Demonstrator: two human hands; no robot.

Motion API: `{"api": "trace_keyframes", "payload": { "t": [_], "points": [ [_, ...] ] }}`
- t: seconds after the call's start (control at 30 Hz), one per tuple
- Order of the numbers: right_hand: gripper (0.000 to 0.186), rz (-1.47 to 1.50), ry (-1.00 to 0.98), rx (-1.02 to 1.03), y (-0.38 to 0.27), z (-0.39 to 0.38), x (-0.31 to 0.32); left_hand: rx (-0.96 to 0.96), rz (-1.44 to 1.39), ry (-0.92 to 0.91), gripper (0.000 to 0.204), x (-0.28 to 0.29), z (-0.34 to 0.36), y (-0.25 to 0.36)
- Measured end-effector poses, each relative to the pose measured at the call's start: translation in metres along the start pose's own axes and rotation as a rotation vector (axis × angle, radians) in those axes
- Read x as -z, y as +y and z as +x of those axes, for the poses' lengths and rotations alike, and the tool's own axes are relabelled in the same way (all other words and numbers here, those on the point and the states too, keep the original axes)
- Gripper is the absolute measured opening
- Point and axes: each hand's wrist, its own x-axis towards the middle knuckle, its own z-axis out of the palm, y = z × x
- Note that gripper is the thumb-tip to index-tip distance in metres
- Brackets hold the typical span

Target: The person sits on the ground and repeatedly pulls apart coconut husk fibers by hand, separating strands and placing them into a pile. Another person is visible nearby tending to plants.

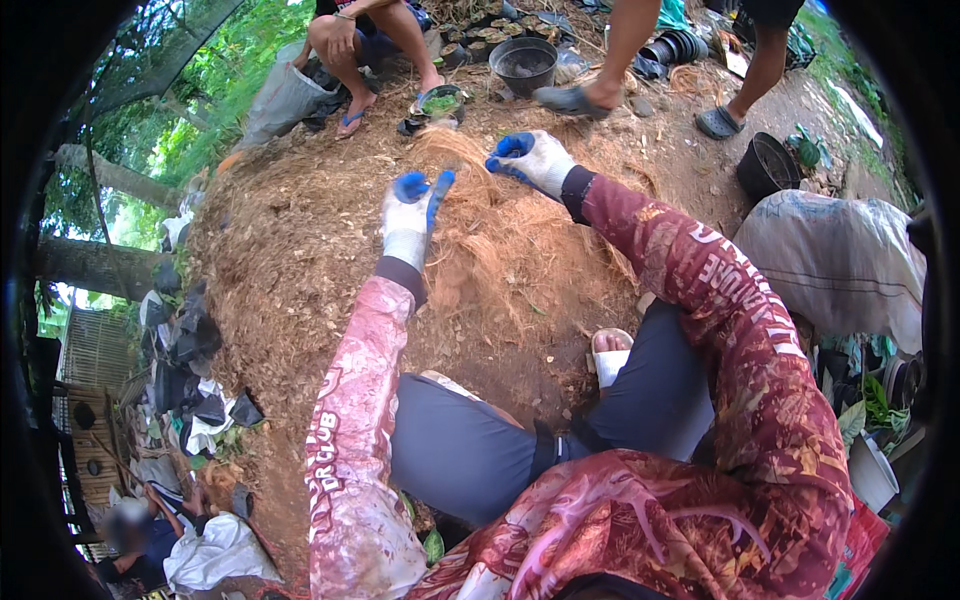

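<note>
My left hand (412, 215), in a white glove with blue fingers, is raised over the ground with its thumb apart from its bent fingers. Nothing shows clearly between them. My right hand (535, 163), gloved alike, is farther forward with its fingers curled in. Its fingertips meet the edge of a loose tuft of brown coconut fibre (452, 150), which spreads between and beyond my hands. Below them lies a heap of paler orange-brown fibre (510, 255), in front of my bent knees.
A person in flip-flops (355, 115) sits ahead beside a grey sack (285, 100); another stands at the far right in dark clogs (720, 122). Black pots (525, 65) (768, 165) and a small plant pot (442, 103) stand around. A large white sack (840, 255) lies to my right.
</note>
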Motion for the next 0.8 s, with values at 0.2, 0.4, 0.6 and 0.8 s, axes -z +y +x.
{"api": "trace_keyframes", "payload": {
  "t": [0.2,0.4,0.6,0.8],
  "points": [
    [0.022,0.289,-0.191,0.106,0.013,-0.002,-0.011,0.301,-0.473,-0.438,0.017,-0.004,-0.008,-0.005],
    [0.033,0.374,-0.047,-0.165,0.02,0.0,0.02,0.277,-0.444,-0.315,0.008,-0.003,0.006,-0.008],
    [0.042,0.327,-0.37,-0.072,0.011,-0.026,0.021,0.295,-0.404,-0.562,0.026,-0.008,-0.013,0.0],
    [0.029,0.461,-0.425,-0.007,0.007,-0.03,0.014,0.309,-0.503,-0.56,0.026,-0.026,-0.017,-0.003]
  ]
}}
